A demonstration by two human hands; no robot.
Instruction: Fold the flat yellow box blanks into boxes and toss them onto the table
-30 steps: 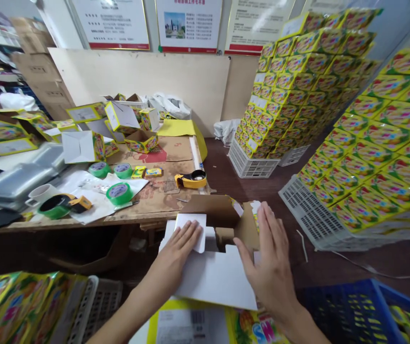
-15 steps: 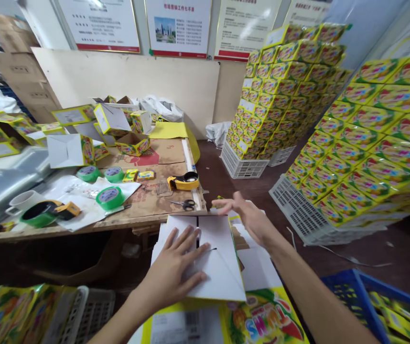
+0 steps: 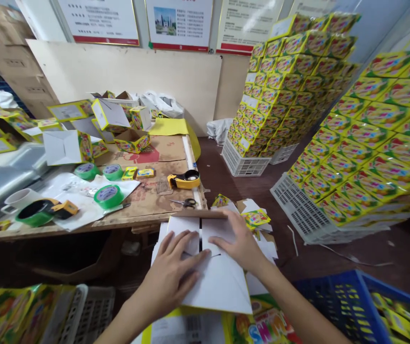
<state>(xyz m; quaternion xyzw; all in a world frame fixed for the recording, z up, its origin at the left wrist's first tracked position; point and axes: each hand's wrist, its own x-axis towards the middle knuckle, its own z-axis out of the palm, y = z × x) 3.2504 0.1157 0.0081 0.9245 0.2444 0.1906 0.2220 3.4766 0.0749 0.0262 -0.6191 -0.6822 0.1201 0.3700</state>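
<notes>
A folded cardboard box (image 3: 222, 286) lies in front of me, its white flaps up and a dark slit between two of them. My left hand (image 3: 178, 260) rests flat on the flaps with its fingers spread, left of the slit. At the far right edge, my right hand (image 3: 239, 239) holds the box, thumb on the white face and fingers reaching over the brown far edge. Those fingertips are partly hidden. Beneath it is a yellow printed carton (image 3: 187, 329) with a barcode label.
The worktable (image 3: 162, 200) ahead bears scissors (image 3: 185, 202), a yellow tape dispenser (image 3: 185, 179), green tape rolls (image 3: 108, 196), a mug (image 3: 20, 199) and opened boxes (image 3: 65, 148). Boxes stand stacked on white crates (image 3: 244, 167) at right. A blue crate (image 3: 337, 296) is near my right arm.
My right hand has come down and inward from beyond the box onto its far right edge. A brown strip now shows along that edge. My left hand stays on the flaps.
</notes>
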